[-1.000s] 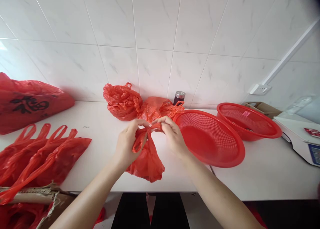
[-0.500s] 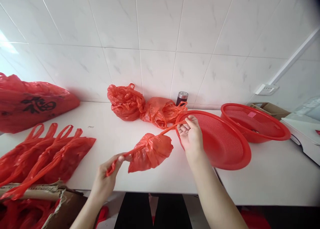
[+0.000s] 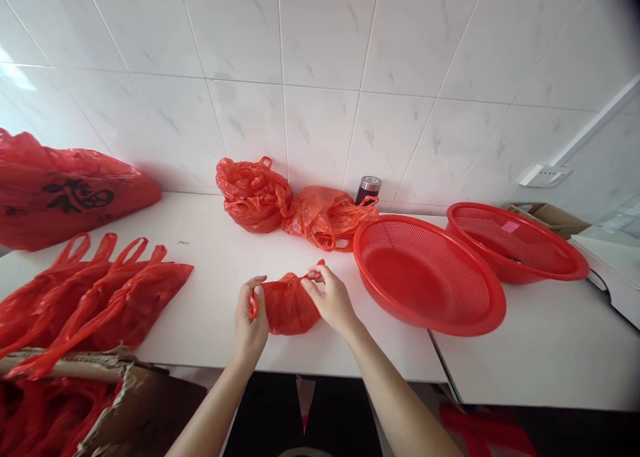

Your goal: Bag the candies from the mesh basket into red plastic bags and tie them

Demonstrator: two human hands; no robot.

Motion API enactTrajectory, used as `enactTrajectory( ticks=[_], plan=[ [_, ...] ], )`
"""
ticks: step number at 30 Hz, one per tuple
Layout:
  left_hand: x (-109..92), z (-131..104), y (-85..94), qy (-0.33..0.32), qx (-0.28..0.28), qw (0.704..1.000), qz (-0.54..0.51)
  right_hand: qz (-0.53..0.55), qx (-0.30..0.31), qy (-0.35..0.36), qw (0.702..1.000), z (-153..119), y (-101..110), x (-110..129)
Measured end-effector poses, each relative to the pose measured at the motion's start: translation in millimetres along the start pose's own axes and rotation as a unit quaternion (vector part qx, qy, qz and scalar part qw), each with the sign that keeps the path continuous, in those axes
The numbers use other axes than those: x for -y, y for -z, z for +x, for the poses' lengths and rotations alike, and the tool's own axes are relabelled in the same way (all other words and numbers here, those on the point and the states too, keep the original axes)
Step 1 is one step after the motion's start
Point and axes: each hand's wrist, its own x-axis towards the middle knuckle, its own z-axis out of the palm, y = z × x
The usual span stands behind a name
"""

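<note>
A small red plastic bag [image 3: 291, 308] hangs between my two hands, just above the front part of the white table [image 3: 220, 264]. My left hand [image 3: 251, 314] is closed on one handle, a loop of it poking out by the fingers. On the other side, my right hand [image 3: 327, 296] pinches the gathered top and the other handle, its end sticking up past the fingertips. What the bag contains is hidden by the red plastic. The red perforated basket [image 3: 425, 277] is the nearest thing to the right of my right hand.
Behind the hands stand two crumpled red bags [image 3: 253, 197] and a dark flask [image 3: 369, 189]. Flat red bags [image 3: 115, 297] lie at left over a cardboard box [image 3: 145, 404]; a big printed red bag [image 3: 75, 197] rests behind. Another red basket [image 3: 520, 244] is at right.
My hands have drawn closer together, and the right one has moved left, away from the basket. The stretched handles are now bunched short, and the bag hangs lower between my hands.
</note>
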Motion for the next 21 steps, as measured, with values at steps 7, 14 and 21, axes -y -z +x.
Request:
enactTrajectory(
  ticks=[7, 14, 21],
  plan=[
    [18.5, 33.0, -4.4, -0.007, 0.099, 0.975, 0.196, 0.011, 0.025, -0.041, 0.999, 7.0, -21.0, -34.3],
    [39.1, 58.0, 7.5, 0.033, 0.125, 0.956, 0.265, -0.004, -0.027, -0.069, 0.997, 28.7, -0.8, -63.5],
    [46.2, 93.5, -9.8, 0.039, 0.183, 0.919, 0.347, -0.136, -0.060, -0.047, 0.988, 40.0, -16.2, -85.6]
  ],
)
